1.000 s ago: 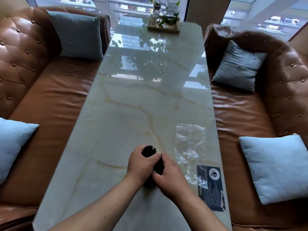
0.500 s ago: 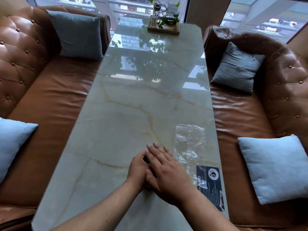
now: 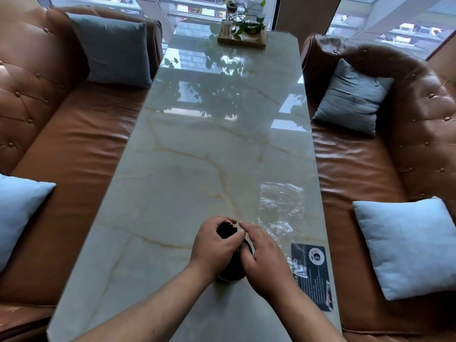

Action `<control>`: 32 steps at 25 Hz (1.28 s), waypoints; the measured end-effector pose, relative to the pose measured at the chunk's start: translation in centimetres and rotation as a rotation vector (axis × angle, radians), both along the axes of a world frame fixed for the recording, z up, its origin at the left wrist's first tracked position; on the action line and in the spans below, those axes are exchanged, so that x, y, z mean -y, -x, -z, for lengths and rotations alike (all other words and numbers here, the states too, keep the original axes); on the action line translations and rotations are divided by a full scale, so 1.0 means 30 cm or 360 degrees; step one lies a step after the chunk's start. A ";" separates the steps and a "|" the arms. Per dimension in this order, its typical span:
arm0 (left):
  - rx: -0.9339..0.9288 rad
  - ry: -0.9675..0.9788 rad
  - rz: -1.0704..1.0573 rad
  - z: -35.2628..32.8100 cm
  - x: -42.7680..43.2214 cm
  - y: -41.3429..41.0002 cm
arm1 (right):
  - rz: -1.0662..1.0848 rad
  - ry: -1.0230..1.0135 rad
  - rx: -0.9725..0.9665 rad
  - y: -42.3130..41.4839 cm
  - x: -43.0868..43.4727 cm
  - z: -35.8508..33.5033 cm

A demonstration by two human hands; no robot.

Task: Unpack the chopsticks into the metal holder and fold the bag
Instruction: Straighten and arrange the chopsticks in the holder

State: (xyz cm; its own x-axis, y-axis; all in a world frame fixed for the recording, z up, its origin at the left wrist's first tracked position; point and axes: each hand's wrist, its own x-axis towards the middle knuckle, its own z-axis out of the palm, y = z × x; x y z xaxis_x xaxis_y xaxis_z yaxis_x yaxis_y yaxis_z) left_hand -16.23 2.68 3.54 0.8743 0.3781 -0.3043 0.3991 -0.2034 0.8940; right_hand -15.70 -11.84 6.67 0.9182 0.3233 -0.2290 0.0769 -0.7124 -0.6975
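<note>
Marble table [image 3: 197,149] between leather sofas [image 3: 74,134]

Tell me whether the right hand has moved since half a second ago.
Yes. The right hand was flat over the chopsticks; it has drawn back toward the plastic bag, uncovering them.

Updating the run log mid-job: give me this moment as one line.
left hand: gripping chopsticks | right hand: on metal holder | bag: empty, flat on table, unfolded
</note>
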 end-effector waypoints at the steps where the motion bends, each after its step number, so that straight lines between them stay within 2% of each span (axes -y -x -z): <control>1: 0.0002 -0.0063 0.0054 -0.004 0.000 -0.007 | 0.0000 0.0040 -0.0049 0.003 -0.001 0.008; 6: -0.0202 -0.0295 0.0281 0.011 -0.007 -0.013 | -0.0040 0.0122 -0.0270 0.010 0.000 0.028; 10: -0.0153 -0.0344 0.0291 0.019 -0.008 -0.002 | -0.0044 0.0172 -0.0317 0.007 -0.002 0.025; 15: -0.0083 -0.0271 0.0337 0.004 -0.022 -0.007 | -0.0038 0.0110 -0.0249 0.005 -0.011 0.019; 19: -0.0123 -0.0132 0.0419 -0.016 -0.077 0.004 | 0.0050 0.0130 -0.0060 0.003 0.009 0.027; 23: -0.0107 -0.0381 0.0545 -0.058 -0.181 0.031 | 0.0115 0.0089 0.0082 -0.008 0.022 0.038; 32: 0.0062 -0.0789 0.0799 -0.135 -0.183 -0.001 | 0.0138 0.0081 0.0118 -0.023 0.006 0.039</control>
State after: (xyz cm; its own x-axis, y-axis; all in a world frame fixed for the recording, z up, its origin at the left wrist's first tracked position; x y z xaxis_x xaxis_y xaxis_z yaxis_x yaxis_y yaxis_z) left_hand -16.19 8.17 7.58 0.9861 0.0121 -0.1659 0.1201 -0.7415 0.6602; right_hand -14.99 -12.02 5.50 0.9571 0.2318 -0.1737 0.0634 -0.7528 -0.6552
